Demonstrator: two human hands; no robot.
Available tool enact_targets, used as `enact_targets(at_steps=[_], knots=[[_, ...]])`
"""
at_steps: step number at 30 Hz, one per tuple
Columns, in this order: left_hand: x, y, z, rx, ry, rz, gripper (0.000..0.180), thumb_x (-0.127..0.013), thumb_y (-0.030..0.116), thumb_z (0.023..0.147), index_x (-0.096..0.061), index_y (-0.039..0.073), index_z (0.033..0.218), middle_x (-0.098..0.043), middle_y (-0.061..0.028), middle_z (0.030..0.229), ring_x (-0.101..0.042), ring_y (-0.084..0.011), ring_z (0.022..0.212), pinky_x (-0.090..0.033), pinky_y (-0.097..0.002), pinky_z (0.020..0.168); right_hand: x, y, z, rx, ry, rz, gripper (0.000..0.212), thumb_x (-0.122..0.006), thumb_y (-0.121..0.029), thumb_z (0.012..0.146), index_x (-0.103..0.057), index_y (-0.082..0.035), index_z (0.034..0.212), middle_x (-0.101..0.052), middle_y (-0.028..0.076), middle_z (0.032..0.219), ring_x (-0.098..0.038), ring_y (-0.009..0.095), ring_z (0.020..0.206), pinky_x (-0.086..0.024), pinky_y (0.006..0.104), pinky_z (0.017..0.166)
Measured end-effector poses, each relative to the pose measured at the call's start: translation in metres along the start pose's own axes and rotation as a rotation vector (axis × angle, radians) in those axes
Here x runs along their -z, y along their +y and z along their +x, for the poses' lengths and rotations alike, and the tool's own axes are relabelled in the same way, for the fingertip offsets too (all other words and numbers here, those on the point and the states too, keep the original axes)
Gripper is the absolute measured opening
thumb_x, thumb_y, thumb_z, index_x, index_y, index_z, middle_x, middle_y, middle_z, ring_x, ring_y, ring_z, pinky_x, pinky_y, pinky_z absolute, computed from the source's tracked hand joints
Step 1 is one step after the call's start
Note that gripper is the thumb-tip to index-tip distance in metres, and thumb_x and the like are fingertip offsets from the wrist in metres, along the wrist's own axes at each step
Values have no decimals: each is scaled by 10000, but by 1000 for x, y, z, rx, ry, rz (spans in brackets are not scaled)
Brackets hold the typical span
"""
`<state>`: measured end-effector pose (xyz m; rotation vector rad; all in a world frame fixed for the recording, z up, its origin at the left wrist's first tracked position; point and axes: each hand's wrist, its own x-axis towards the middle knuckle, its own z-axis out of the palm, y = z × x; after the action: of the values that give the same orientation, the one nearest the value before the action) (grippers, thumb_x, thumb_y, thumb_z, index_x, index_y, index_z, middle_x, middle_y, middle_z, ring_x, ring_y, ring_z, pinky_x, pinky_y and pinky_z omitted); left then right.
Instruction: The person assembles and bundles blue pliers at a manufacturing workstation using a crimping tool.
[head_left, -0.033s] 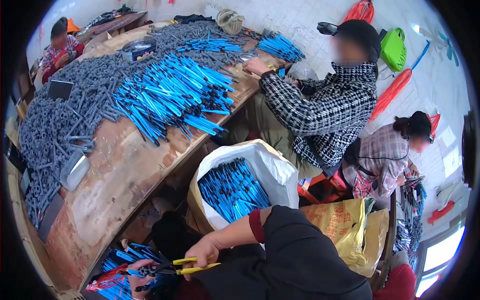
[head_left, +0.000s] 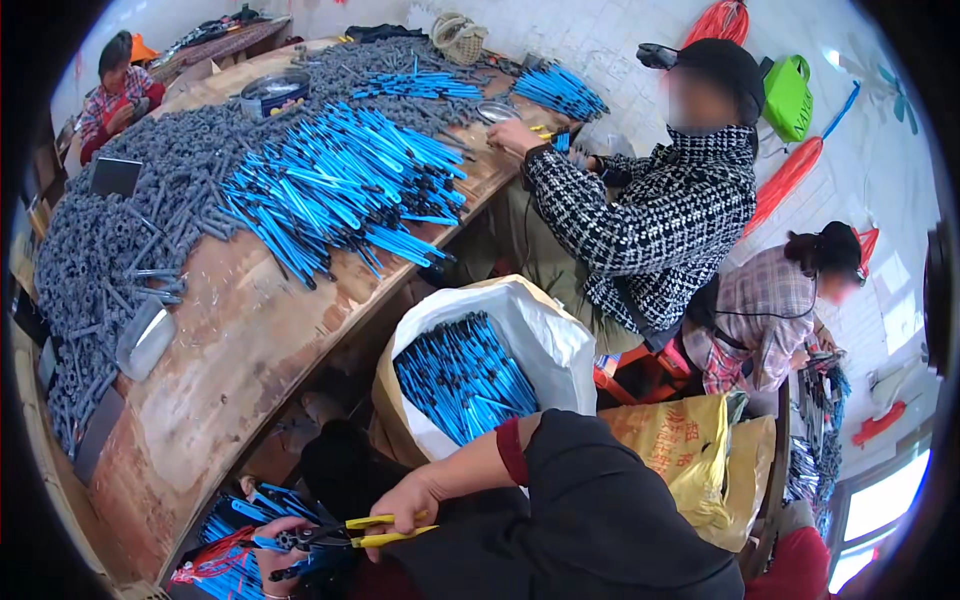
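Observation:
My right hand (head_left: 410, 503) is closed round the yellow handles of a pair of pliers (head_left: 368, 539). The handles are spread apart, and the dark jaws point left toward my left hand (head_left: 278, 562). Bent fingers of that hand grip what looks like a thin blue stick with a dark end, beside the jaws; its exact shape is partly hidden. Around my left hand lie more blue sticks (head_left: 278, 498) with dark ends, and a bundle of red strands (head_left: 212, 558). Dark clothing lies beneath both hands.
A white-lined sack (head_left: 560, 345) of blue sticks stands ahead, beside yellow bags (head_left: 680, 450). The curved wooden table (head_left: 230, 345) bears blue sticks (head_left: 345, 185), heaped grey tubes (head_left: 90, 260), a clear scoop (head_left: 146, 340) and a round tin (head_left: 275, 92). Several people work nearby, one close (head_left: 640, 210).

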<state>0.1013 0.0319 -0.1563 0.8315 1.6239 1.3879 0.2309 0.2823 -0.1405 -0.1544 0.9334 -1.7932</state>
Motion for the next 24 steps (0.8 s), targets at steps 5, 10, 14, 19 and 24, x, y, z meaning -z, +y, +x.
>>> enact_targets(at_steps=[5, 10, 14, 19, 24], knots=[[8, -25, 8, -197, 192, -57, 370, -730, 295, 662, -615, 3, 859, -603, -34, 716, -567, -143, 656, -459, -266, 629, 9, -5, 4, -8, 47, 3, 675, -643, -15, 633, -351, -5, 1242, -593, 135, 907, -614, 233, 740, -506, 311, 608], [5, -20, 9, -109, 395, 68, 327, -665, 267, 737, -552, 23, 923, -560, -21, 786, -507, -109, 714, -425, -239, 679, 6, -20, 10, 617, 627, -1258, 508, -625, -106, 695, -444, -50, 1166, -564, 158, 924, -606, 286, 809, -506, 379, 657], [14, -17, 21, -71, 431, 114, 223, -632, 165, 743, -553, 24, 896, -559, -26, 816, -509, -110, 729, -423, -241, 678, -3, -21, 3, 212, 995, -1390, 546, -637, -177, 706, -424, -38, 1189, -520, 143, 961, -567, 311, 848, -486, 389, 683], [5, -24, 21, -87, 429, 139, 208, -606, 116, 751, -545, 13, 921, -561, -40, 867, -508, -116, 732, -427, -252, 668, -3, -15, 3, 301, 1029, -1501, 483, -648, -234, 719, -459, -43, 1120, -542, 142, 921, -579, 320, 802, -484, 416, 633], [14, -48, 16, -122, 421, 81, 246, -601, 128, 784, -528, 3, 983, -563, -50, 866, -510, -117, 721, -432, -252, 676, -1, -32, -3, 235, 824, -1398, 448, -640, -188, 733, -477, -10, 1110, -575, 169, 848, -603, 315, 757, -492, 396, 616]])
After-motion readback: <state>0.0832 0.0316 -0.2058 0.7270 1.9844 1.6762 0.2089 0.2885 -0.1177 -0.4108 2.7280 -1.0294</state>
